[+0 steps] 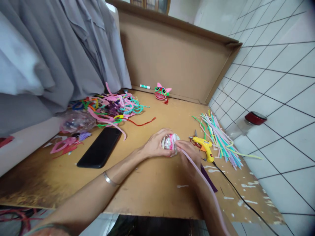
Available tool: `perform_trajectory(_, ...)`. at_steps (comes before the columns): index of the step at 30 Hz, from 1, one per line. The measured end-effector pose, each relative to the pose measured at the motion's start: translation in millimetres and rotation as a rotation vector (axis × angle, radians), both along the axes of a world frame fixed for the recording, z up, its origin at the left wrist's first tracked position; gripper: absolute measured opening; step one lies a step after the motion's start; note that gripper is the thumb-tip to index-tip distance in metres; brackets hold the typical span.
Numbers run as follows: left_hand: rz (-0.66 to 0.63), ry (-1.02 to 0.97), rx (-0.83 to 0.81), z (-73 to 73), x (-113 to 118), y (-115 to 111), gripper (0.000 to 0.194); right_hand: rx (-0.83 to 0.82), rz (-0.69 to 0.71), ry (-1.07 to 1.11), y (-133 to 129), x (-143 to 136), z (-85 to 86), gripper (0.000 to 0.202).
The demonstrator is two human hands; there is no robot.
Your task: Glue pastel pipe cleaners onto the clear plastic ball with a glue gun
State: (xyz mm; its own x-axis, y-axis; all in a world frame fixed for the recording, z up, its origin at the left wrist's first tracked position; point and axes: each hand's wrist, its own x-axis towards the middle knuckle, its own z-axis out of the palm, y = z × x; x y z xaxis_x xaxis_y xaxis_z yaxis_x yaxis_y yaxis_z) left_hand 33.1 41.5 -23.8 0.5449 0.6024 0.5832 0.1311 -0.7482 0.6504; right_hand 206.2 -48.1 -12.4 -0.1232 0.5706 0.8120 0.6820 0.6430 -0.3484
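1. Table (145, 186): under the glue gun (206, 146), white-spotted on its right side.
2. Cardboard (172, 59): upright, beyond the glue gun.
3. Pile (118, 106) of fuzzy stems: well left of the glue gun, mostly pink, purple and turquoise.
4. Bundle (222, 141) of straighter stems: just right of the glue gun.
5. Phone (99, 147): left of the glue gun, screen dark, no writing readable.
6. Ball (168, 142): left of the glue gun; clear, shiny, rounded, with white and a bright pink band. The left hand (155, 144) curls around its left side; the right hand (189, 159), closed, pinches a pale lilac stem (200, 173) against its right.
7. Marker (145, 86): beyond the glue gun, leftward; label too small to read.
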Motion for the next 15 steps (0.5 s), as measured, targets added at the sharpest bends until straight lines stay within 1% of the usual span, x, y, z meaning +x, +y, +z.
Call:
perform_trajectory(2,-0.007,0.004,-0.034,0.5,0.4,-1.8,0.06,0.012,0.005,-0.039,1.1,2.4,-1.8,0.024)
perform_trajectory(5,-0.007,0.011,-0.05,1.7,0.3,-3.9,0.059,-0.019,0.007,-0.097,0.5,4.9,-2.6,0.026)
perform_trajectory(12,-0.019,0.017,-0.03,3.0,0.4,-4.0,0.059,-0.024,-0.022,-0.142,-1.6,4.2,-2.1,0.026)
perform_trajectory(15,-0.02,0.024,-0.019,2.9,0.2,-3.8,0.058,0.004,-0.038,-0.148,0.1,3.5,-4.5,0.024)
